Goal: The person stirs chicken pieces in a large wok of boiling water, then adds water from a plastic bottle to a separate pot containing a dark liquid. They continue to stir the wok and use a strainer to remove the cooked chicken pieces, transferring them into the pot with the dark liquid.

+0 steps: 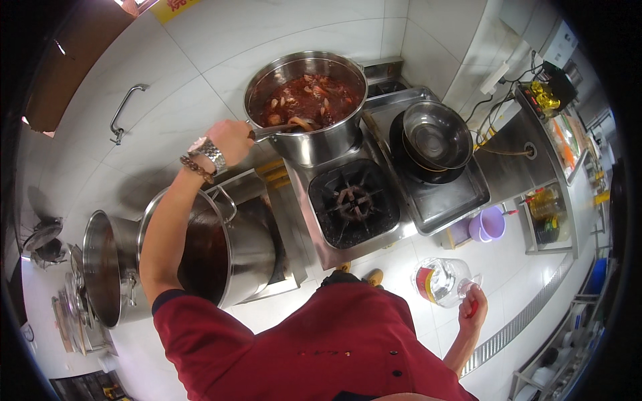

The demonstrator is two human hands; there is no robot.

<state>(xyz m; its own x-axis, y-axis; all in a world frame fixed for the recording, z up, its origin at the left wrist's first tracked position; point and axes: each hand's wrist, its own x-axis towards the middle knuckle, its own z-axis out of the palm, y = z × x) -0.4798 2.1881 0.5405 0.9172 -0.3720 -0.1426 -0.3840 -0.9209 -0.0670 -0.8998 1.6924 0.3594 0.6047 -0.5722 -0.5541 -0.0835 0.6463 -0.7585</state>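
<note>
My left hand (231, 143), with a watch and a bead bracelet at the wrist, grips the metal handle of a ladle (275, 130). Its bowl end dips into the near side of a large stainless steel stockpot (315, 146). Red broth (313, 97) with pale pieces of food and spices sits in the pot, well below the rim. Low on the right, my right hand (474, 307) closes around a red handle-like part by the neck of a large clear plastic jug (449, 280). The jug holds clear liquid and bears a red and yellow label.
Before me is a black gas burner (353, 203); right of it, a metal bowl (437, 135) rests over a dark pan on a steel tray (441, 208). Two tall stockpots (251, 250) (101, 270) stand left, under my arm. A purple bucket (487, 224) is below the counter.
</note>
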